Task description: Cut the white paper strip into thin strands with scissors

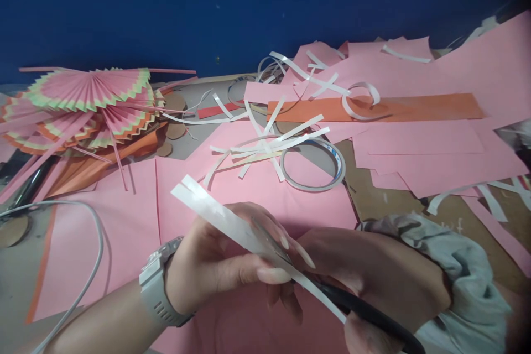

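Here, hands (290, 271) amid paper clutter (415, 149).

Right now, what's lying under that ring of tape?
The ring of tape rests on a pink paper sheet, pink showing through its middle. White strips overlap its left edge. Whatever lies beneath the paper is hidden.

- Pleated pink paper fans (89, 102) with green zigzag edging lie at ten o'clock, overlapping one another;
- a ring of tape (313, 165) lies flat just right of centre, with loose white strips (265, 146) crossed in a heap touching it at its nine o'clock;
- a long orange paper band (415, 108) lies at two o'clock on pink sheets (435, 160);
- a grey cable (93, 243) curves at eight o'clock;
- a deep blue wall (249, 5) spans twelve o'clock.
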Motion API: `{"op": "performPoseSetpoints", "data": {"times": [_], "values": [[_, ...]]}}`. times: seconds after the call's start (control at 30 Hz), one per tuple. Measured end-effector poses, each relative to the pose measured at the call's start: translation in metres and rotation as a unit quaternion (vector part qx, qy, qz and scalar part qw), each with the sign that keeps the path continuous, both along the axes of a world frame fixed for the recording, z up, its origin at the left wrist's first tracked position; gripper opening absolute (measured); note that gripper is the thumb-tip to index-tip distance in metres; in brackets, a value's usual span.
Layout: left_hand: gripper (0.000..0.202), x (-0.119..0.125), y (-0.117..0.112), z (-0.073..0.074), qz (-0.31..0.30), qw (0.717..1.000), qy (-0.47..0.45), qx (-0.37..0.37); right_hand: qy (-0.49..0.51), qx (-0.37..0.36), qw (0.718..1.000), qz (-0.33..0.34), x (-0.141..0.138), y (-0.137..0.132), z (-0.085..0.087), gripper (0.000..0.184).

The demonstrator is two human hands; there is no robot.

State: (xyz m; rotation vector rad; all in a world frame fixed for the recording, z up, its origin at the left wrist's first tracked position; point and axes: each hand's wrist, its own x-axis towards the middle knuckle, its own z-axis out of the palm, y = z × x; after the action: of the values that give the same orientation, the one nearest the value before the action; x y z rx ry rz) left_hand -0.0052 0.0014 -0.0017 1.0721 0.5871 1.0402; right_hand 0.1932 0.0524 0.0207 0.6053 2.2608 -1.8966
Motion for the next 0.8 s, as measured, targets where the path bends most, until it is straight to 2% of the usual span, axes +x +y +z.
{"op": "performPoseSetpoints", "data": {"times": [0.1,0.37,0.5,0.8], "values": [[0.022,0.001,0.0003,0.0008,0.005,1.0,0.0,0.001,0.041,-0.101,0.994,-0.001,-0.0006,0.0007,-0.0002,0.056],[0.022,0.0012,0.0005,0.0011,-0.008,0.999,-0.03,-0.026,0.005,-0.097,0.995,-0.004,0.002,-0.0006,-0.0025,0.048],[0.021,0.0007,-0.0005,0.001,-0.023,0.998,-0.047,-0.045,0.02,-0.091,0.996,-0.008,0.002,-0.001,-0.0041,0.038],[0.021,0.0015,0.0003,0.0019,-0.03,0.996,-0.06,-0.064,0.018,-0.089,0.996,-0.021,-0.0001,-0.0036,-0.0008,0.033]]}}
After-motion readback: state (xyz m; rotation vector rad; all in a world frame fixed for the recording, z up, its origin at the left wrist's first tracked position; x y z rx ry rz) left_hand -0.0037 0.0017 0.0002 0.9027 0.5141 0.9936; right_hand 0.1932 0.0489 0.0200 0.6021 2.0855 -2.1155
